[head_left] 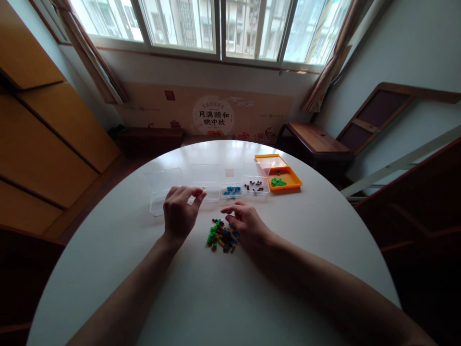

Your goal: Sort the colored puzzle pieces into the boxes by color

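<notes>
Lying near the middle of the round white table point(144, 298), toward its near edge: a small heap of mixed bricks point(222, 235) in green, blue, yellow and dark colours. Rested against the heap's right side, the right hand point(245, 223), fingers loosely curled and tips at the pile; whether a brick was pinched could not be told. Hovered just left of the heap, the left hand point(179, 211), thumb and forefinger pressed together beside a clear box point(211, 185) with one yellowish piece inside; anything between the fingertips too small to make out. Ranged toward the far edge, a row of clear boxes: an empty-looking one point(160, 192) at left, then blue bricks point(232, 191), then dark bricks point(255, 185). Stood at the row's right end, an orange tray point(293, 180) with green bricks point(277, 182).
</notes>
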### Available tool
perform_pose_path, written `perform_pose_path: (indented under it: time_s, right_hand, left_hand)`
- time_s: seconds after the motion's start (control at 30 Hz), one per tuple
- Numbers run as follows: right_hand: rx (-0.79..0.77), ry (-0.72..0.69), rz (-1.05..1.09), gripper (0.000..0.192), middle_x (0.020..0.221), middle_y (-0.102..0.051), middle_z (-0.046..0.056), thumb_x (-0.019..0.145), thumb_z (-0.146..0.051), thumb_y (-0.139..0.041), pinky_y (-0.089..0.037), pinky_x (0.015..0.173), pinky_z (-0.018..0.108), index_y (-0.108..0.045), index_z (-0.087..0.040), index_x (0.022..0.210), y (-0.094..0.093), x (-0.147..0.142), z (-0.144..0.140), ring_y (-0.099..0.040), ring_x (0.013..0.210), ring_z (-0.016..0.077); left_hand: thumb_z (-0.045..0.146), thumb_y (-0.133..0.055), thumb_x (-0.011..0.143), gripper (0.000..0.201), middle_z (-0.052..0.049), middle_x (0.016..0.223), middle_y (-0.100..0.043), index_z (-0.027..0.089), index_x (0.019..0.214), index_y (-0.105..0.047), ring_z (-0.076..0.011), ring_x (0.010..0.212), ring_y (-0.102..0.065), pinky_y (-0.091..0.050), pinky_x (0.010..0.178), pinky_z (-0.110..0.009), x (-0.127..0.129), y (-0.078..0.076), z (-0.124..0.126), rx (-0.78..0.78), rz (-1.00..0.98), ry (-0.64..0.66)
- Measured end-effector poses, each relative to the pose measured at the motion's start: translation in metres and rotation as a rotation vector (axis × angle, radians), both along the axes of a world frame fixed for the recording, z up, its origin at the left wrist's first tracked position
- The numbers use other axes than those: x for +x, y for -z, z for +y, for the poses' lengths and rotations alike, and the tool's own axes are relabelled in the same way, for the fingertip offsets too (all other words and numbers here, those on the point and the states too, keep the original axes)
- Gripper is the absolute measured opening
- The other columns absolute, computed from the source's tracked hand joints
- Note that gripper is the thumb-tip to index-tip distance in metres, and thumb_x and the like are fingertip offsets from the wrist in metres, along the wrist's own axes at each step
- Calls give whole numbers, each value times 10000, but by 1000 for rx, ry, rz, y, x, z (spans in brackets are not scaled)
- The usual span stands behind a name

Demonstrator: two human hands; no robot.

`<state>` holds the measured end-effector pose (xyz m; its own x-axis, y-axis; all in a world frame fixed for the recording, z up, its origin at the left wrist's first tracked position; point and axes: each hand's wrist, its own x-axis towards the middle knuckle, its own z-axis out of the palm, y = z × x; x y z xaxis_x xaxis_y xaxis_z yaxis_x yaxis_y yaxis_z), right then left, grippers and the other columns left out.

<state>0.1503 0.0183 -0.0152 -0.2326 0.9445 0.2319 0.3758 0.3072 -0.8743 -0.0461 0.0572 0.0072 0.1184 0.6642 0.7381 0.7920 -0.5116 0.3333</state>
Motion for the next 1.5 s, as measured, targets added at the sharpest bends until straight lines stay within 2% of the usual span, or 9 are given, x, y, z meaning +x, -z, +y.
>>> perform_pose_path:
  time_s: [0.23,0.37,0.77,0.87,1.0,1.1,1.2,1.3,1.5]
  right_hand:
    - [17,-11,-131,243,947,-631,40,811,-100,-581,-472,715,251,-727,-187,985,0,-1,-4,-560,692,103]
    - [71,-28,-213,276,957,-636,43,819,-75,-573,-472,789,263,-731,-215,998,0,-1,-4,-608,815,135]
    - [150,-13,-281,178,868,-650,36,789,-63,-591,-450,742,250,-720,-182,815,-2,-2,-7,-598,771,139]
    - [116,20,-164,150,843,-669,24,793,-96,-596,-445,693,240,-718,-183,811,0,-1,-4,-576,704,121]
    - [-23,45,112,110,765,-688,21,797,-206,-618,-451,626,234,-714,-174,839,4,0,3,-565,632,115]
    - [-96,26,283,129,779,-704,40,782,-250,-631,-484,672,254,-709,-165,840,5,0,7,-619,696,139]
    - [-121,-8,373,132,786,-715,46,764,-255,-640,-504,723,275,-707,-165,833,4,1,8,-650,737,152]
    - [-126,-24,360,122,779,-721,41,747,-227,-630,-514,718,277,-709,-167,817,1,2,6,-660,733,154]
    - [-23,-75,118,153,737,-712,17,736,-145,-579,-477,647,240,-724,-165,781,0,4,1,-614,652,123]
  left_hand:
    - [294,-497,919,256,-71,1043,-710,192,1086,-662,-243,955,-585,-445,871,-392,-8,6,9,-38,25,-28]
    - [306,-498,916,240,-70,980,-708,181,1014,-677,-236,923,-582,-450,872,-376,-4,4,6,-46,29,6]
    - [242,-532,890,156,-51,858,-685,169,906,-669,-203,848,-587,-473,793,-328,-3,-1,1,30,-87,-9]
    - [212,-549,879,125,-46,856,-685,174,889,-667,-193,843,-587,-479,808,-334,0,-2,0,22,-79,70]
    - [185,-604,841,72,-41,855,-683,183,881,-664,-189,843,-584,-492,791,-341,8,-2,-4,28,14,314]
    - [177,-636,813,86,-42,852,-683,185,896,-662,-189,818,-582,-491,781,-357,14,-3,-8,23,95,461]
    - [136,-609,813,109,-36,844,-684,187,897,-656,-183,804,-583,-483,788,-367,17,-3,-11,-18,129,522]
    - [87,-572,801,153,-29,824,-680,186,885,-653,-180,793,-581,-481,782,-365,15,-2,-10,-28,111,524]
    - [53,-552,778,176,-22,798,-669,182,847,-651,-176,776,-577,-482,792,-369,12,3,-6,-43,56,501]
